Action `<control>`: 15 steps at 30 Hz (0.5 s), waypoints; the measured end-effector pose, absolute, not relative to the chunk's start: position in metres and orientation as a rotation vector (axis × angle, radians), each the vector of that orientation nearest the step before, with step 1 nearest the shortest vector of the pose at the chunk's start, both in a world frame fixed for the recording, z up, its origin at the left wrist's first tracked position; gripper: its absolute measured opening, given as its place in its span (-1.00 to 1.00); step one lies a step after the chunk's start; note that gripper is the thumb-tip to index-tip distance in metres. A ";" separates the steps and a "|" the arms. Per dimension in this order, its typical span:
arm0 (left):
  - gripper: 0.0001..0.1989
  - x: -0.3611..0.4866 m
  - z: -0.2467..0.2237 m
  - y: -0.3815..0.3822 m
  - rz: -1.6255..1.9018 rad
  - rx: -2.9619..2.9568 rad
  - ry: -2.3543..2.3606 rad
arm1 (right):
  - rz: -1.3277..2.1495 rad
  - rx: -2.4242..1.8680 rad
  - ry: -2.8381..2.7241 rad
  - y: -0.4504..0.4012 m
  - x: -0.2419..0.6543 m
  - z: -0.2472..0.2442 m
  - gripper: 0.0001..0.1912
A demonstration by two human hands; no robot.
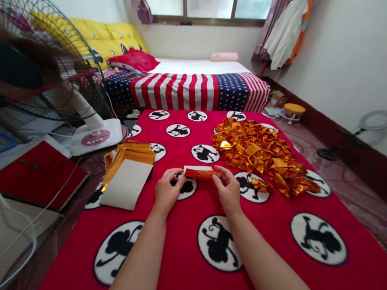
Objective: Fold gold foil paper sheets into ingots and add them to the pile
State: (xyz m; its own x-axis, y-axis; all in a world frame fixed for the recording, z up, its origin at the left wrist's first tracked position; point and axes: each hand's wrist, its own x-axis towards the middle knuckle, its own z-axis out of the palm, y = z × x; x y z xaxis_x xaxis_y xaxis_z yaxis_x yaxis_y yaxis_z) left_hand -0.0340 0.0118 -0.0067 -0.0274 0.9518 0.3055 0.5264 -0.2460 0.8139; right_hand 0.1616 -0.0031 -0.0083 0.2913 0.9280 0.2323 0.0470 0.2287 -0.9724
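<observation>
Between my two hands is a partly folded sheet of gold foil paper (pixel 200 174), its white backing showing along the upper edge. My left hand (pixel 168 188) pinches the sheet's left end between thumb and fingers. At the other end, my right hand (pixel 227 185) grips it the same way. To the left lies a stack of flat foil sheets (pixel 135 150) with a pale sheet (pixel 127 184) on top. A heap of folded gold foil pieces (pixel 259 152) spreads out on the right, and one loose folded piece (pixel 260 185) lies nearest my right hand.
A red cloth with monkey prints (pixel 177 253) covers the surface under my hands. A fan (pixel 92 136) stands at the left, close to the foil stack. Beyond is a bed with a flag-patterned cover (pixel 180 88). A yellow stool (pixel 294 108) stands at the right.
</observation>
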 end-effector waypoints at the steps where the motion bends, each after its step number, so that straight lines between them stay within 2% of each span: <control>1: -0.75 -0.034 -0.007 0.012 1.222 1.779 1.528 | 0.819 -1.160 -1.058 -0.003 0.162 -0.008 -0.67; 10: -0.73 -0.032 -0.003 0.010 1.324 1.780 1.426 | 0.860 -1.132 -0.977 -0.002 0.164 -0.008 -0.65; 15: -0.86 -0.032 -0.004 0.013 1.398 1.819 1.399 | 0.912 -1.076 -0.997 -0.002 0.164 -0.006 -0.63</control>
State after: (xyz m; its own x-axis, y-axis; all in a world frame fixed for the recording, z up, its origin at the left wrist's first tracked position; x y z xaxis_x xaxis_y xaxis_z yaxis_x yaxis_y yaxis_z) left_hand -0.0322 0.0134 -0.0044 -0.0286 0.8974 0.4403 0.4412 -0.3840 0.8111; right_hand 0.1639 -0.0023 -0.0065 0.2926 0.9372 0.1898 -0.1065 0.2292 -0.9675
